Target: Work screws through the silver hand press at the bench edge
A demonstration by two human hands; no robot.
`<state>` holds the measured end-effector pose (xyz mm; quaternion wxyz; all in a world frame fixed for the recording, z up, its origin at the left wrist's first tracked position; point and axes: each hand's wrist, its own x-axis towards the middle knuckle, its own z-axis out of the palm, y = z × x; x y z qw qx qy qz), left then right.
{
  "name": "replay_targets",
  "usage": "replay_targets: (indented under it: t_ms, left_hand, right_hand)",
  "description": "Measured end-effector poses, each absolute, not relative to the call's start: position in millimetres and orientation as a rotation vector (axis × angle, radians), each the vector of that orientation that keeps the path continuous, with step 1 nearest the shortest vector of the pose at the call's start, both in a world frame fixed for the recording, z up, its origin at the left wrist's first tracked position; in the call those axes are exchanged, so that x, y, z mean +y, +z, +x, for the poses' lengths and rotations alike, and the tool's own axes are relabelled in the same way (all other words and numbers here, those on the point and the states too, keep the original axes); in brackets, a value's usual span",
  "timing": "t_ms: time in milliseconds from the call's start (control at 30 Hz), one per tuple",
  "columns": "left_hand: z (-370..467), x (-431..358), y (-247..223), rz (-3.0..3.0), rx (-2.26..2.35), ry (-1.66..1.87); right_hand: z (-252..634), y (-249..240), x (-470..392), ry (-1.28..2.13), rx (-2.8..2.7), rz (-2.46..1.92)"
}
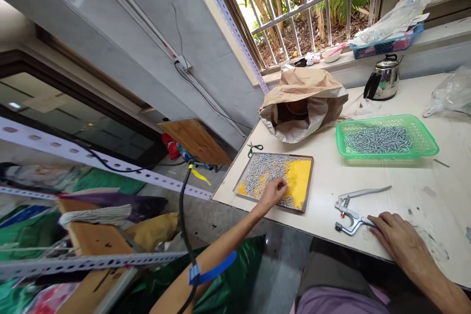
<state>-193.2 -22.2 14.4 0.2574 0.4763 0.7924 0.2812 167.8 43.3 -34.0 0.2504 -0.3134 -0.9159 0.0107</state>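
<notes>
Small metal pieces lie loose in a shallow tray near the table's left corner, heaped thickly over its left side and centre, while a broad patch of the yellow bottom shows bare on the right. The left hand is over the tray's near part, its fingers curled in towards the thumb; I cannot tell whether a piece is pinched between them. Many pieces are left loose there, and a green basket farther right holds a wide layer of similar ones. How many are dealt with cannot be judged, and no finished piece stands out. Between basket and near edge lies a metal hand tool, its two arms spread apart. The right hand rests on the table, fingers close together over the tool's end; whether they grip it is unclear. Scissors lie just beyond the tray, an open-mouthed paper bag behind, and a kettle near the barred window.
</notes>
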Motion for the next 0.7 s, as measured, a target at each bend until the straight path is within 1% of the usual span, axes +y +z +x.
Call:
replay_targets:
  t_ms: [100,167,300,433,567,700]
  left_hand:
    - [-193,-17,18,1.001,1.989,0.936]
    - [-189,-16,23,0.795,1.823,1.070]
    - [-174,-18,31,0.651,1.623,1.177]
    - [-162,-19,33,0.668,1.536,1.211]
    - [-166,-20,29,0.629,1.560,1.327]
    - [-175,-26,22,0.487,1.581,1.528]
  right_hand:
    - [162,-22,44,0.040,-2.449,-0.911]
    - [147,-3,45,0.135,-2.410,-0.902]
    - [84,31,47,0.609,-2.338,-0.683]
    - [4,30,55,0.981,-2.268,-0.615]
    - [-43,14,61,0.983,-2.281,-0.627]
    - [-49,9,56,0.909,-2.305,-0.674]
